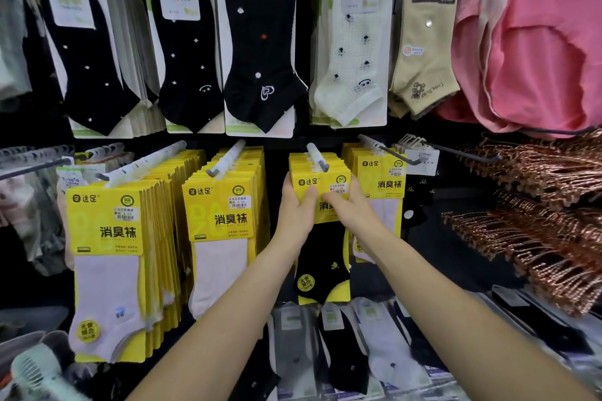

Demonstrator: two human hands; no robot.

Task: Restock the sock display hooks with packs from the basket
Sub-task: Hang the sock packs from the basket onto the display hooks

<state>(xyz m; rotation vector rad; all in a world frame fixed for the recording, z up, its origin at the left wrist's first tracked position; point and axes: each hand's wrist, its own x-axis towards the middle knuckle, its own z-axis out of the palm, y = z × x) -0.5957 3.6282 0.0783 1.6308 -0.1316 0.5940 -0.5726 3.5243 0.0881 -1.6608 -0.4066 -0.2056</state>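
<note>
A yellow-carded pack of black socks (322,257) hangs at the third hook (316,157) of the lower row. My left hand (296,205) grips the card's left edge, thumb across its front. My right hand (348,202) holds the card's right side, fingers curled over the price label. More yellow cards sit stacked behind this pack on the same hook. The basket is out of sight.
Full hooks of yellow packs with white socks (107,270) (224,238) hang to the left, another (381,192) to the right. Black and cream socks fill the upper row. A near-empty hook (410,159), copper hangers (537,221) and pink garments (537,42) lie right. Loose packs (358,352) lie below.
</note>
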